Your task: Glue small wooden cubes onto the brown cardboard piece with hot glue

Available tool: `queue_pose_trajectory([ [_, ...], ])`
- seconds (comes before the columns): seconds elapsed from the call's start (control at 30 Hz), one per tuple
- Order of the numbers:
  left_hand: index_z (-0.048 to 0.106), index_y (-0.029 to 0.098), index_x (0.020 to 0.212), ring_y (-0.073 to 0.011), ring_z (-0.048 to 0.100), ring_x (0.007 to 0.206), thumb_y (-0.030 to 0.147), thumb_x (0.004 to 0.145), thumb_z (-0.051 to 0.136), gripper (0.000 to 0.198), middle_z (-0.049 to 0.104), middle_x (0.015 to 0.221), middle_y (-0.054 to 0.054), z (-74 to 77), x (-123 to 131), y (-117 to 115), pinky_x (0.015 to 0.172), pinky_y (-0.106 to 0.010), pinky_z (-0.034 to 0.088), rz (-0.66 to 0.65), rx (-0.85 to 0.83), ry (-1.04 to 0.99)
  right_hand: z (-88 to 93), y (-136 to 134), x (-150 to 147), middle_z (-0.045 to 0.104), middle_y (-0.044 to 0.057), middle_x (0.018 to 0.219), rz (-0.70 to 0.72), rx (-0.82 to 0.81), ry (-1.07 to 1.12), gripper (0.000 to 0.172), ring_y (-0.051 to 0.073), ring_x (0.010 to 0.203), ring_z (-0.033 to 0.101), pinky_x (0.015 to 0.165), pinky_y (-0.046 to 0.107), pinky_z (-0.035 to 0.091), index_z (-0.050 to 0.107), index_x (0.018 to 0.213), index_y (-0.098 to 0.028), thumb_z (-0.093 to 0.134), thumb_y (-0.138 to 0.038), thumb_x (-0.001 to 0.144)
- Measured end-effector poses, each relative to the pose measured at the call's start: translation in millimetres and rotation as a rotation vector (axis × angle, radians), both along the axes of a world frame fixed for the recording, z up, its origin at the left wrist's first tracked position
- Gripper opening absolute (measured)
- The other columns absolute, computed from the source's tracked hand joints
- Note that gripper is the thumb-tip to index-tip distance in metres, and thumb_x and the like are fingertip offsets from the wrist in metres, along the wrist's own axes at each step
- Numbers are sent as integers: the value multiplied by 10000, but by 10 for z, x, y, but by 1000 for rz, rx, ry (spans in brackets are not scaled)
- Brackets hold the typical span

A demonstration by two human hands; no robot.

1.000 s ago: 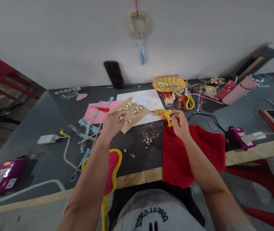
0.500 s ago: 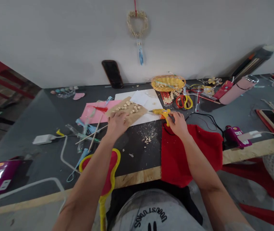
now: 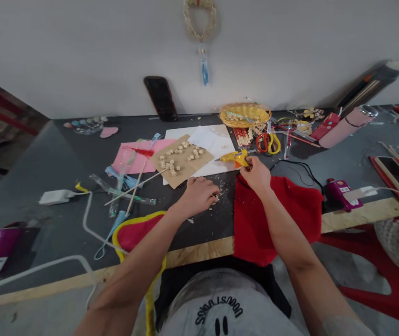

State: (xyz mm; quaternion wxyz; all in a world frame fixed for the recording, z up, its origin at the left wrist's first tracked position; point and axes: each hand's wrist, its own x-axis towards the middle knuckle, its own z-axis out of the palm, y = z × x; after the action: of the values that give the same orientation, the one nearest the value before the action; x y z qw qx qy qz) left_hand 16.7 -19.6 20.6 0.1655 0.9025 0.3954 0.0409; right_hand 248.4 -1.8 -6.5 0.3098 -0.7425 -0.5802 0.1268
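My right hand (image 3: 257,175) is closed round the handle of a yellow hot glue gun (image 3: 233,158), whose nozzle points left over white paper (image 3: 216,140). My left hand (image 3: 199,196) is lowered to the dark tabletop, its fingers curled down at a little heap of pale wooden bits (image 3: 216,198); what lies under the fingertips is hidden. Just beyond it, a brown paper sheet (image 3: 181,161) bears clusters of small pale cubes (image 3: 170,165). A thin stick (image 3: 136,186) reaches from the left onto that sheet.
Red cloth (image 3: 276,219) hangs over the front edge beneath my right forearm. A yellow basket (image 3: 244,115), scissors (image 3: 268,143) and a pink bottle (image 3: 348,127) stand behind. Pink paper (image 3: 129,158), blue tassels (image 3: 120,219) and a white cable (image 3: 87,219) lie left.
My left hand has left the brown sheet and come right and nearer, down to the wooden bits. The glue gun stays in my right hand. The view has tipped slightly downward.
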Motion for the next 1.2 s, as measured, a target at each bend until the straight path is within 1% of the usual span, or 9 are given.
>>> queue_pose_trajectory([
  [0.2, 695, 233, 894, -262, 518, 977, 279, 830, 592, 130, 680, 949, -56, -17, 64, -57, 850, -432, 255, -12, 50, 60, 88, -33, 15, 655, 46, 959, -77, 349, 738, 398, 145, 723, 591, 654, 283, 494, 546, 1087, -190, 647, -351, 737],
  [0.27, 690, 224, 856, -259, 516, 970, 265, 841, 574, 123, 678, 934, -57, -4, 77, -65, 847, -437, 248, -10, 60, 81, 132, -55, 16, 624, 1, 849, -21, 302, 1039, 361, 109, 666, 555, 590, 239, 467, 563, 1014, -199, 689, -334, 704],
  [0.33, 685, 219, 835, -259, 515, 964, 250, 849, 558, 132, 677, 922, -59, 8, 86, -73, 846, -444, 243, -13, 73, 99, 165, -79, 16, 564, -42, 716, 102, 132, 1296, 312, 80, 593, 510, 538, 212, 438, 576, 914, -202, 740, -306, 670],
  [0.43, 684, 215, 836, -262, 511, 954, 244, 857, 542, 146, 671, 899, -64, 18, 97, -91, 853, -456, 238, -31, 127, 110, 172, -98, 14, 521, -72, 648, 194, 38, 1497, 307, 58, 559, 488, 510, 188, 426, 565, 816, -206, 798, -253, 621],
  [0.53, 682, 213, 842, -260, 505, 944, 245, 863, 528, 159, 666, 920, -72, 21, 116, -107, 846, -457, 241, -61, 180, 97, 140, -100, 9, 559, -74, 655, 154, 109, 1502, 331, 62, 574, 527, 528, 186, 454, 563, 805, -214, 819, -258, 600],
  [0.6, 678, 208, 833, -255, 504, 939, 231, 856, 527, 155, 665, 938, -77, 22, 133, -108, 835, -448, 248, -83, 190, 89, 117, -103, 6, 597, -61, 667, 144, 83, 1461, 339, 75, 582, 559, 541, 199, 472, 575, 826, -214, 821, -291, 605],
  [0.87, 652, 187, 786, -251, 523, 931, 211, 848, 533, 136, 677, 912, -71, 2, 120, -77, 826, -430, 278, -89, 118, 18, 75, -98, -4, 621, -35, 675, 252, 56, 1396, 262, 82, 571, 554, 527, 206, 468, 609, 829, -197, 788, -300, 669],
  [1.1, 616, 185, 815, -205, 567, 879, 227, 873, 515, 124, 660, 866, -53, 14, -7, 31, 799, -345, 388, 23, -11, -314, 125, -114, -2, 695, -11, 951, 238, 63, 1466, 313, 74, 634, 571, 569, 209, 495, 599, 886, -225, 786, -254, 637],
  [1.2, 616, 187, 822, -165, 568, 756, 251, 859, 525, 117, 648, 810, -29, 28, -85, 93, 691, -287, 415, 160, -121, -465, 117, -121, -10, 694, -8, 992, 257, 35, 1446, 321, 75, 644, 573, 579, 212, 495, 596, 912, -233, 780, -254, 649],
])
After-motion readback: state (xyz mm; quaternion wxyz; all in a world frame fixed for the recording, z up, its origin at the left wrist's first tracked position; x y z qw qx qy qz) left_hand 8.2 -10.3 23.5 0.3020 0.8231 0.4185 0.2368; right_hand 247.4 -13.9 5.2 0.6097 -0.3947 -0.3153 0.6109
